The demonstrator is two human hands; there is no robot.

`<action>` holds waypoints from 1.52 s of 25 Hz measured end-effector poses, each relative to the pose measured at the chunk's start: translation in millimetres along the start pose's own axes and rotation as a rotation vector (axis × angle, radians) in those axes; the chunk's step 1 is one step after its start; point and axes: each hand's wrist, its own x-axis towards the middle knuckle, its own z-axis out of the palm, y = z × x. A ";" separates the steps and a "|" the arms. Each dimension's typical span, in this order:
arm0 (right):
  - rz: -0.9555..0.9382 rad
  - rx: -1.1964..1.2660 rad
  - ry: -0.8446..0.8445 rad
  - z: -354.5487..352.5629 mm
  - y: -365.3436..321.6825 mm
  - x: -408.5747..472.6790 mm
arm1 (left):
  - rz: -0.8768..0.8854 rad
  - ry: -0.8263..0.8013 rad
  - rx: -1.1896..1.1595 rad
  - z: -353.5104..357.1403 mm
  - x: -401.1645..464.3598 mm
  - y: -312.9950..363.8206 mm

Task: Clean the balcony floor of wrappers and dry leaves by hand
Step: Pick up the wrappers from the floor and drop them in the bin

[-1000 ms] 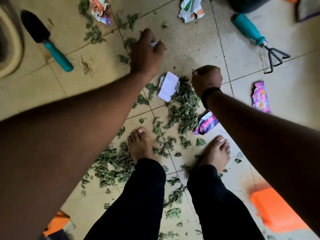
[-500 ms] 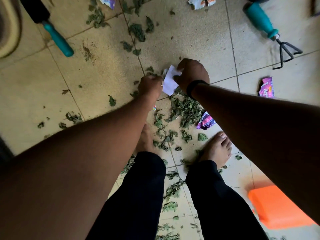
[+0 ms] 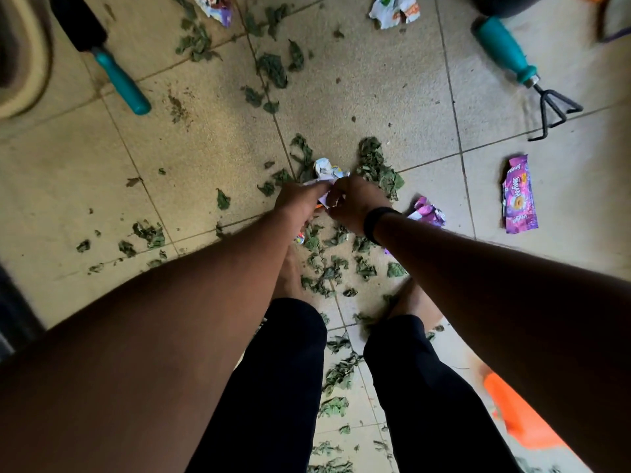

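Note:
My left hand and my right hand meet over the tiled floor and both pinch a crumpled white wrapper. Dry green leaves lie scattered around and under my hands and by my bare feet. A purple wrapper lies flat to the right. A smaller purple wrapper sits beside my right wrist. Two more wrappers lie at the top: a white and orange wrapper and a purple-edged wrapper.
A teal-handled trowel lies at the upper left, a teal-handled hand rake at the upper right. An orange object sits at the lower right. A pale rounded rim shows at the far left.
My left hand pulled back from the far leaves to meet the right hand. The flat white wrapper got picked up and crumpled between both hands.

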 end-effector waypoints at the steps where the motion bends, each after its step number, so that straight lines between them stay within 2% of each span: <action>1: 0.016 0.033 -0.022 4.5 2.3 -2.2 | 0.021 0.004 0.051 0.2 -3.7 -3.5; 7: 0.133 0.130 0.026 23.2 15.0 -28.8 | 0.247 0.150 0.276 -8.1 -36.9 -28.5; 12: 0.215 0.076 -0.082 24.2 32.9 -46.9 | 0.351 0.186 0.310 -33.6 -70.6 -52.2; 14: 0.227 0.045 -0.095 23.8 33.2 -50.8 | 0.341 0.216 0.299 -46.8 -74.6 -59.4; 19: 0.213 0.081 0.010 25.4 30.9 -39.2 | 0.239 0.283 0.336 -65.8 -55.8 -63.0; 24: 0.153 0.072 0.044 21.7 6.2 -17.7 | 0.286 0.285 0.305 -40.9 -41.5 -40.3; 29: 0.090 -0.049 0.196 7.9 -12.4 2.8 | 0.256 0.347 0.237 -21.6 -30.5 -42.5; 33: 0.075 -0.119 0.370 5.7 -19.3 34.9 | 0.276 0.304 0.169 -11.4 -15.7 -38.9; 36: 0.082 -0.255 0.334 14.4 -19.9 59.2 | 0.302 0.233 0.143 -2.0 0.3 -22.7; 38: 0.073 -0.257 0.339 19.2 -14.1 67.5 | 0.349 0.190 0.148 5.6 6.6 -15.0</action>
